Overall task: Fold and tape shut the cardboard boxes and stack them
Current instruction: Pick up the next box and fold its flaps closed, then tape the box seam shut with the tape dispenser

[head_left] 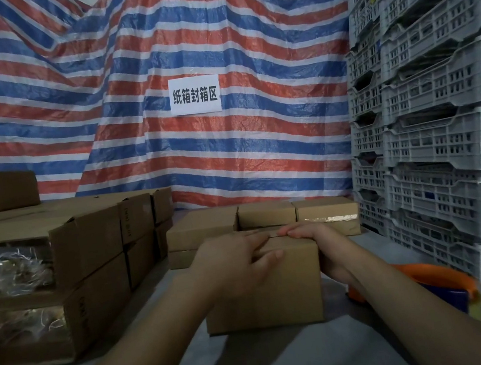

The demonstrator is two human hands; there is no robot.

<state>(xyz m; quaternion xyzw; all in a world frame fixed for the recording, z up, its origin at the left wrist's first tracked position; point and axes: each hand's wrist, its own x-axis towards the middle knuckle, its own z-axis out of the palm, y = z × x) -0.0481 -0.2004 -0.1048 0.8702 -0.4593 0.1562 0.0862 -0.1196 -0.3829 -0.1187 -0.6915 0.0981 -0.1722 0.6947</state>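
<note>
Centre frame, both hands, left point(231, 256) and right point(309, 239), press flat on the box point(264, 296) flaps; likely light, stiff cardboard, best held by its sides.

My left hand point(236, 252) and right hand point(308, 236) covered the top of the box point(267, 296), so I could not see its flaps or seam. My right forearm hid much of the orange tape dispenser point(432, 282). The big cartons point(60, 269) ran off the left edge, their bagged contents too blurred to name.
</note>
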